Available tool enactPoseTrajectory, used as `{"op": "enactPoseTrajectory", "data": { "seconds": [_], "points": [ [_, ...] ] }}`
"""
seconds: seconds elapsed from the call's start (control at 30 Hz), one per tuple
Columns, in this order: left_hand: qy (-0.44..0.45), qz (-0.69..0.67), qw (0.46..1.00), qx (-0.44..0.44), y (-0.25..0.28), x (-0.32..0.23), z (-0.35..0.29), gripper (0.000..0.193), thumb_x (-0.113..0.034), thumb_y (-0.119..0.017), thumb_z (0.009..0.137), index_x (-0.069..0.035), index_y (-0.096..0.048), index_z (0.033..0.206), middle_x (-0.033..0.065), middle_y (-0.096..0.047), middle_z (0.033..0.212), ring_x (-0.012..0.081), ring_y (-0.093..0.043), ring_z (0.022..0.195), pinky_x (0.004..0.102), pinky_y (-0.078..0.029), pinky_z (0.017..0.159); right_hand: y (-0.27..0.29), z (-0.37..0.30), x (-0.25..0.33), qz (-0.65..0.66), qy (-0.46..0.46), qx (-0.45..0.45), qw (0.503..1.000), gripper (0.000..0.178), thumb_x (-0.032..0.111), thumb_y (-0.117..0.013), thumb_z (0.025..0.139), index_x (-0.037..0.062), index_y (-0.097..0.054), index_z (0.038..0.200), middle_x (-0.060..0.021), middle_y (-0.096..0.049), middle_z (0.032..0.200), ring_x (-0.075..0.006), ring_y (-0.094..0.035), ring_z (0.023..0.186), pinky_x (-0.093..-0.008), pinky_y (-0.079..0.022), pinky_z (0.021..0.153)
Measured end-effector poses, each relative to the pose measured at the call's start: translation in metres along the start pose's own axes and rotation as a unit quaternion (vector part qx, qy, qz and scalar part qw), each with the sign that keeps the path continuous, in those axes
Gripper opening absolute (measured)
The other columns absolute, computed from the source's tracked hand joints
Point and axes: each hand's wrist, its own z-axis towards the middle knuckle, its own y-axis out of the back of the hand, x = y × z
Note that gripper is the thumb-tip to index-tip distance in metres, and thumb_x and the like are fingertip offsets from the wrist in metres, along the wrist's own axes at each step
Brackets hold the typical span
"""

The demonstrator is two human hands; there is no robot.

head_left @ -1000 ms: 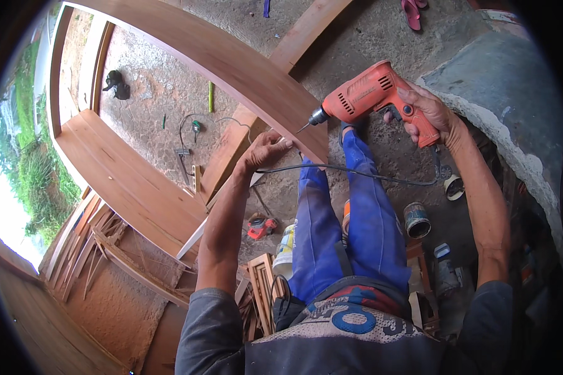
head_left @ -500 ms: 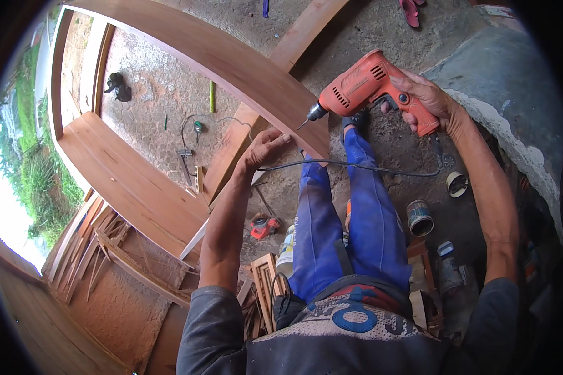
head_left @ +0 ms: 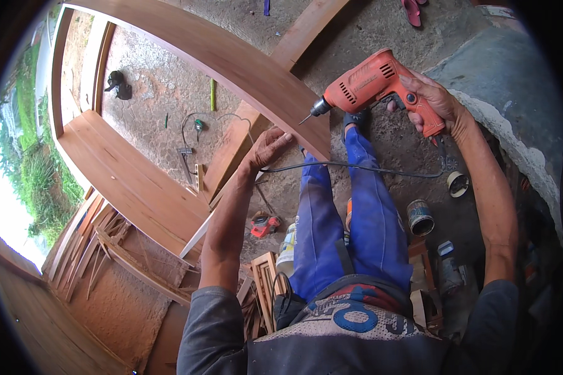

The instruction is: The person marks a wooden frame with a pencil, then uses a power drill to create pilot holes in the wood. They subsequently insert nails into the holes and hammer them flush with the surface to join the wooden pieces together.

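My right hand (head_left: 433,100) is wrapped round the handle of a red corded power drill (head_left: 363,81). The drill points left and slightly down, and its thin bit ends over the near end of a long reddish wooden board (head_left: 250,72); whether the tip touches the wood I cannot tell. At that board's lower edge, close to the bit, my left hand (head_left: 270,147) grips the wood, its thumb lying along the edge and some fingers hidden. The drill's black cable (head_left: 363,166) droops from the handle across in front of my legs toward my left wrist.
The board belongs to a large wooden frame with another wide plank (head_left: 128,178). A beam (head_left: 231,150) lies beneath. Around my legs are an open can (head_left: 420,217), a red tape measure (head_left: 264,225) and a green-handled tool (head_left: 199,125). Wood strips (head_left: 84,234) are piled left; a concrete ledge (head_left: 513,81) rises right.
The drill and my right hand have shifted slightly to the right. My left hand stays at the board's edge with hardly any movement.
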Motion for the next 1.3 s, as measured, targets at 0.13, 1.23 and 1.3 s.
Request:
{"op": "enactPoseTrajectory", "data": {
  "seconds": [0.13, 1.23, 1.3],
  "points": [
    [-0.003, 0.019, 1.0, 0.0, -0.004, -0.004, 0.001, 0.051, -0.041, -0.057, 0.102, 0.004, -0.063, 0.125, 0.0076, -0.067, 0.118, 0.0148, -0.059, 0.111, 0.0308, -0.045, 0.098, 0.002, 0.003, -0.003, -0.002, -0.002, 0.007, 1.0, 0.063, 0.039, -0.056, 0.1, 0.0128, -0.032, 0.151, -0.0155, -0.066, 0.097, -0.008, -0.059, 0.045, -0.023, -0.056, 0.039],
    [-0.029, 0.1, 0.994, -0.027, 0.001, 0.012, 0.006, 0.052, -0.044, -0.056, 0.101, 0.005, -0.066, 0.116, 0.0056, -0.067, 0.105, 0.0126, -0.057, 0.097, 0.0308, -0.047, 0.088, -0.005, 0.006, 0.001, -0.01, -0.04, -0.016, 0.999, 0.053, 0.041, -0.06, 0.098, 0.0132, -0.044, 0.14, -0.0079, -0.064, 0.085, -0.0071, -0.056, 0.044, -0.0239, -0.054, 0.038],
    [-0.035, 0.097, 0.994, -0.036, 0.0, 0.015, 0.006, 0.051, -0.044, -0.056, 0.1, 0.004, -0.067, 0.113, 0.005, -0.068, 0.1, 0.012, -0.057, 0.094, 0.0314, -0.047, 0.086, -0.002, 0.01, 0.004, -0.034, -0.047, -0.014, 0.998, 0.054, 0.041, -0.061, 0.098, 0.0128, -0.044, 0.14, -0.0082, -0.064, 0.085, -0.0073, -0.056, 0.044, -0.0242, -0.054, 0.038]
  ]
}}
